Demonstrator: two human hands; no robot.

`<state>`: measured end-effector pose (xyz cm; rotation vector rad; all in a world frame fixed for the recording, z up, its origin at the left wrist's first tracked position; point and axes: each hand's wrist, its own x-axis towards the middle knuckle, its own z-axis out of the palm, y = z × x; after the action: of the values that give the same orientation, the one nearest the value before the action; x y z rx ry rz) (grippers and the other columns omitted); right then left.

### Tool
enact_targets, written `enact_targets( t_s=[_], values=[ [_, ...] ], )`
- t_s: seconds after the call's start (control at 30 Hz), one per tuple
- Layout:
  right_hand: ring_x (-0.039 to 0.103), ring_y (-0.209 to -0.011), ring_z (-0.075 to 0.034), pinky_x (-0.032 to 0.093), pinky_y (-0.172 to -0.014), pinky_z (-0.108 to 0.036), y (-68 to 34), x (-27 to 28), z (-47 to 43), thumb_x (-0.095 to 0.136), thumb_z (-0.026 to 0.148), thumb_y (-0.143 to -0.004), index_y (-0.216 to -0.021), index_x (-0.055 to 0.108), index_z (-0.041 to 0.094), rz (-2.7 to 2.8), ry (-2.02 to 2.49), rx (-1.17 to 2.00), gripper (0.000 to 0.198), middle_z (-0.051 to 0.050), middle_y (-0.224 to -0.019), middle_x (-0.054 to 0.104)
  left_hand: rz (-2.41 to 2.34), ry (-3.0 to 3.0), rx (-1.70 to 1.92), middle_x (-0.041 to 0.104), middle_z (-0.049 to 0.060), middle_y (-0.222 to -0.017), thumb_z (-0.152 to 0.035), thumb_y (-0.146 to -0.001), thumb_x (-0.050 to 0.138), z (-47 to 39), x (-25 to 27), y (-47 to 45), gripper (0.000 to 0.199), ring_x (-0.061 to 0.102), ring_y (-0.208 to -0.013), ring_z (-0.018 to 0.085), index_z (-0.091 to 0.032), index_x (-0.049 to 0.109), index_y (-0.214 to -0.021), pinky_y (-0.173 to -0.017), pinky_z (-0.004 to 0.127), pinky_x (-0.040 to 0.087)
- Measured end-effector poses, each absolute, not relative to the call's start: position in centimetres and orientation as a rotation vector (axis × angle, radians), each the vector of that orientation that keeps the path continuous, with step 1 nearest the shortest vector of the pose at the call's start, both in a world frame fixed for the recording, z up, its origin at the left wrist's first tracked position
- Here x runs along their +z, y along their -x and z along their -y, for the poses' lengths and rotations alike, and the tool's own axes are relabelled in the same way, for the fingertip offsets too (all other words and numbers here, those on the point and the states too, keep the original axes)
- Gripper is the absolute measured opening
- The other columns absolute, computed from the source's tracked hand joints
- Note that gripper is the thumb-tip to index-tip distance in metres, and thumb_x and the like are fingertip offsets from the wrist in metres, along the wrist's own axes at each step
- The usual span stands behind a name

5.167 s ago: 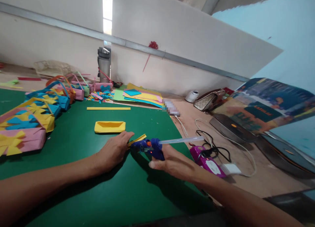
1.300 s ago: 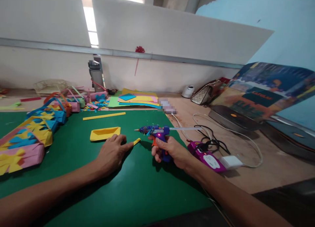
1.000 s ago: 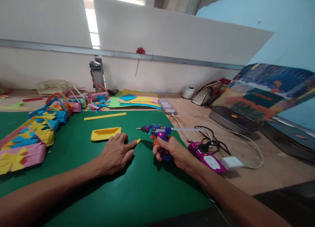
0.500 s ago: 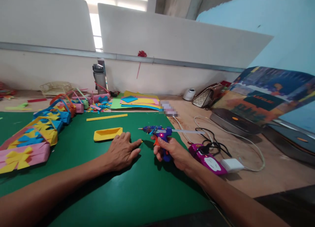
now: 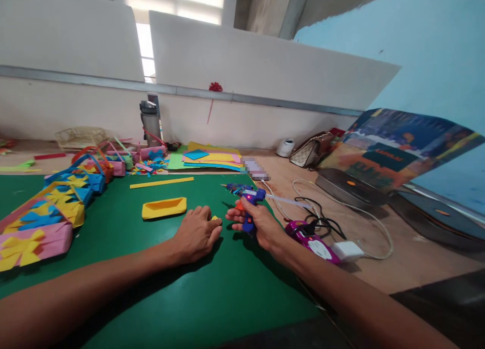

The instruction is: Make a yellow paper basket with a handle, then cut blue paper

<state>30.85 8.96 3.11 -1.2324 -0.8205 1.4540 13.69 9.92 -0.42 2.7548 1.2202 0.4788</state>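
My right hand (image 5: 261, 220) grips a blue glue gun (image 5: 249, 202) by its handle, with fingers near the orange trigger. A red light glows on its side and a clear glue stick sticks out of its back. The nozzle points left, above the mat. Low on the green mat (image 5: 151, 298), my left hand (image 5: 197, 234) is closed, thumb and fingers together on a small piece of yellow paper (image 5: 215, 218); most of the piece is hidden. Just left of this hand lies a folded yellow paper tray (image 5: 164, 208). Behind it is a yellow paper strip (image 5: 162, 183).
Paper baskets with bows (image 5: 41, 245) line the left side. Coloured sheets (image 5: 212, 159) and a bottle (image 5: 150, 121) stand at the back. On the right are a purple power strip (image 5: 310, 243), tangled cables (image 5: 322, 217), a handbag (image 5: 310, 149) and a dark case (image 5: 348, 190).
The glue gun has moved slightly up and right, away from my left hand. My left fingers have drawn together around the yellow paper piece, and the hand has shifted a little right.
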Motion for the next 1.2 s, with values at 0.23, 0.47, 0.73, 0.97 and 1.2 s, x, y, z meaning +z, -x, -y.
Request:
enact_targets(
  t_s=[0.23, 0.47, 0.73, 0.97, 1.2],
  values=[
    [0.067, -0.067, -0.017, 0.053, -0.05, -0.023, -29.8, 2.6, -9.6, 0.061, 0.035, -0.078, -0.079, 0.056, 0.015, 0.829, 1.219, 1.453, 0.021, -0.009, -0.073, 0.07, -1.129, -2.675, 0.671, 0.057, 0.009, -0.094, -0.032, -0.089, 0.033, -9.1, -0.9, -12.3, 0.04, 0.048, -0.084, 0.021, -0.016, 0.044, -0.123, -0.077, 0.037, 0.041],
    [0.067, -0.068, -0.017, 0.054, -0.053, -0.024, -28.9, 2.9, -10.0, 0.056, 0.034, -0.082, -0.082, 0.056, 0.014, 0.867, 1.231, 1.474, 0.02, -0.01, -0.073, 0.07, -1.198, -2.763, 0.64, 0.055, 0.012, -0.109, -0.029, -0.085, 0.041, -7.6, -1.6, -8.8, 0.049, 0.047, -0.096, 0.024, -0.015, 0.031, -0.131, -0.087, 0.04, 0.038],
    [0.065, -0.062, -0.014, 0.052, -0.051, -0.022, -28.4, 2.1, -10.1, 0.063, 0.037, -0.076, -0.076, 0.055, 0.014, 0.868, 1.164, 1.525, 0.025, -0.007, -0.069, 0.067, -1.096, -2.845, 0.492, 0.056, 0.011, -0.107, -0.039, -0.087, 0.038, -7.7, -0.2, -9.9, 0.041, 0.047, -0.091, 0.024, -0.017, 0.048, -0.119, -0.081, 0.041, 0.042],
    [0.066, -0.069, -0.016, 0.052, -0.051, -0.021, -28.6, 2.1, -9.8, 0.063, 0.035, -0.076, -0.079, 0.057, 0.014, 0.87, 1.204, 1.511, 0.022, -0.009, -0.075, 0.068, -0.793, -2.884, 0.344, 0.038, 0.011, -0.139, -0.048, -0.088, 0.03, -9.5, -1.5, -10.1, 0.057, 0.023, -0.131, 0.03, -0.016, 0.03, -0.136, -0.102, 0.048, 0.026],
    [0.066, -0.076, -0.018, 0.052, -0.049, -0.02, -28.5, 1.9, -9.7, 0.059, 0.031, -0.08, -0.082, 0.058, 0.014, 0.905, 1.235, 1.502, 0.017, -0.009, -0.081, 0.068, -0.72, -2.835, 0.234, 0.02, 0.01, -0.147, -0.054, -0.086, 0.028, -9.5, -1.3, -9.1, 0.071, 0.01, -0.135, 0.029, -0.02, -0.001, -0.141, -0.104, 0.054, 0.015]
  ],
)
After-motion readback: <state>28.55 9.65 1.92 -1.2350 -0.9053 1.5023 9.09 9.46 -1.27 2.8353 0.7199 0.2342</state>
